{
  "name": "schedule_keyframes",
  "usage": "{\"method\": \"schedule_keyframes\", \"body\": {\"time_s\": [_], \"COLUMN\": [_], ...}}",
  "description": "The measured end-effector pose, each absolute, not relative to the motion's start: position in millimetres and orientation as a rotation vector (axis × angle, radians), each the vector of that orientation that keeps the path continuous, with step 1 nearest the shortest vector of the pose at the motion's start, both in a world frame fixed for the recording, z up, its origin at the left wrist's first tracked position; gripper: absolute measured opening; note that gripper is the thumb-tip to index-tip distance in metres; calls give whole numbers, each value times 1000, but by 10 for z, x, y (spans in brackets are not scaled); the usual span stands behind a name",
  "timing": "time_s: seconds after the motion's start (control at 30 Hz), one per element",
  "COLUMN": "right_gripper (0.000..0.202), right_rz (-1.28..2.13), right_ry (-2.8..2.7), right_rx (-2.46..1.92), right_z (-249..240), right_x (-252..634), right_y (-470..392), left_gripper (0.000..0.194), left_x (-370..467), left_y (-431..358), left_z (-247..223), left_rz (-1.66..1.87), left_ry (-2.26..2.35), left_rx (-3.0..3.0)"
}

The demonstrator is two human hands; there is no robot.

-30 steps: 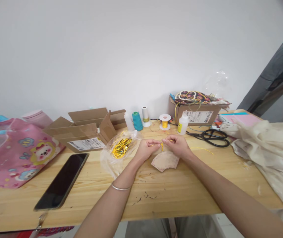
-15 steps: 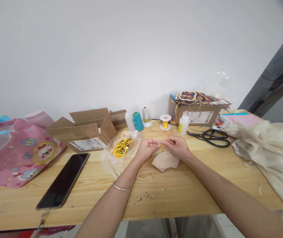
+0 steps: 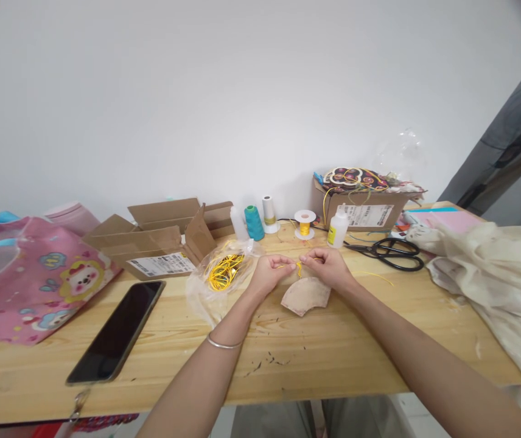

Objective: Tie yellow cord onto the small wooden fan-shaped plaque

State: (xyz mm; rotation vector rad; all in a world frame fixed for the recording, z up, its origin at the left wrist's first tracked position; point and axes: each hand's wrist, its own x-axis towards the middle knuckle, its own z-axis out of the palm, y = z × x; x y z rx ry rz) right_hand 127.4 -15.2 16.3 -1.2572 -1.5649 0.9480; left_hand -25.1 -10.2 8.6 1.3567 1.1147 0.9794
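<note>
Between my two hands runs a yellow cord [image 3: 299, 268], pinched from both sides over the table. My left hand [image 3: 269, 272] is closed on it with thumb and fingertips. Opposite, my right hand [image 3: 327, 267] pinches the same cord close to the left fingertips. Just below the fingers hangs or rests a beige fan-shaped fabric piece [image 3: 305, 296]; the cord seems to meet its top edge, though whether it touches the table I cannot tell. Past my right wrist a loose yellow cord end [image 3: 379, 277] trails over the wood.
Left of my hands lie a plastic bag of yellow cord [image 3: 224, 272], a phone [image 3: 117, 331] and an open cardboard box [image 3: 160, 243]. Behind stand a teal thread cone [image 3: 254, 223], a yellow spool [image 3: 305, 226] and a bottle [image 3: 337, 229]. Black scissors [image 3: 391, 252] and cream cloth [image 3: 493, 267] lie right.
My right hand has shifted very slightly up, still pinching the cord. The loose cord end has slid a little to the right. The fabric piece has tilted slightly.
</note>
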Motion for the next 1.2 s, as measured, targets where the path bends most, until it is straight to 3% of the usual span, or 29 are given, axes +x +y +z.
{"method": "schedule_keyframes", "body": {"time_s": [0.6,0.87,1.2], "right_gripper": [29,30,27], "right_rz": [978,1034,800], "right_ry": [-1608,-1612,-1827], "right_rx": [-1273,-1296,-1272], "right_z": [131,172,78], "right_x": [1263,1256,1304], "right_y": [-133,-174,-115], "left_gripper": [17,23,23], "left_x": [-220,-244,-236], "left_y": [-118,-91,-106], "left_z": [145,106,116], "left_rz": [1026,1008,965], "left_ry": [1114,1103,1103], "left_rx": [1274,1255,1270]}}
